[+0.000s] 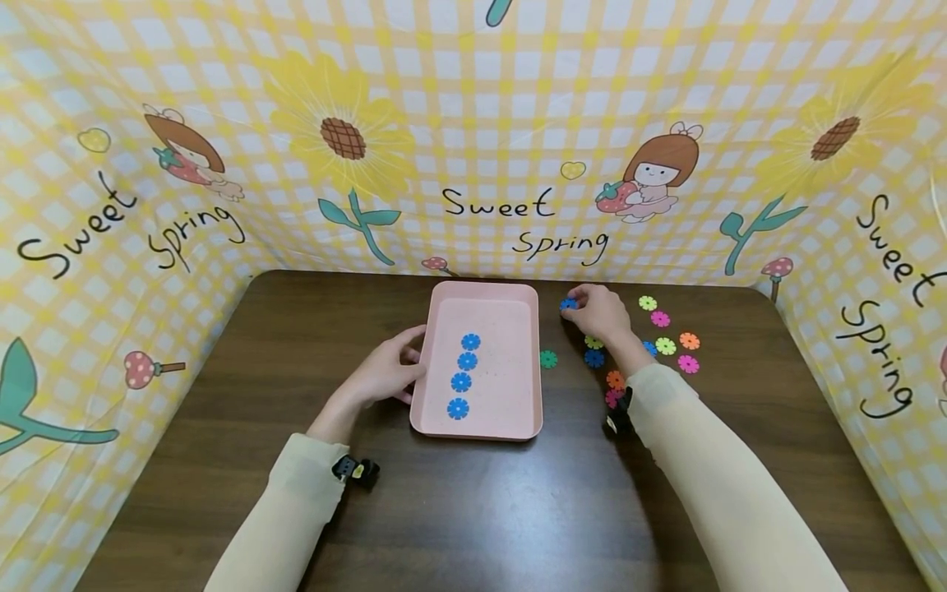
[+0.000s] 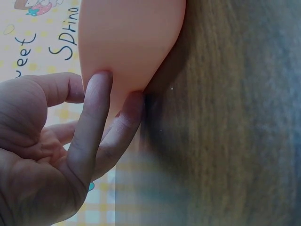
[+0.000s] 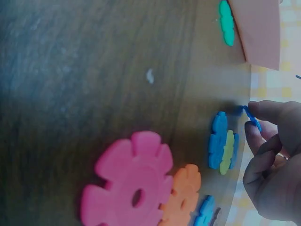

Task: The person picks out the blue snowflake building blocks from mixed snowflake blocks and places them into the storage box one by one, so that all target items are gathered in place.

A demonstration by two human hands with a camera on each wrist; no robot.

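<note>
A pink tray holds several blue notched, flower-shaped plastic discs in a column toward its left side. My left hand grips the tray's left edge, and in the left wrist view its fingers press against the outer wall. To the right of the tray, near the table's back, my right hand pinches another blue disc between thumb and fingertips. That disc is tilted in the right wrist view. Beneath the right hand lie a yellow-green disc and a blue disc.
A green disc lies close to the tray's right wall. Orange and pink discs lie beside the right wrist. More discs in several colours, such as an orange one, are scattered farther right. A patterned cloth stands behind the table.
</note>
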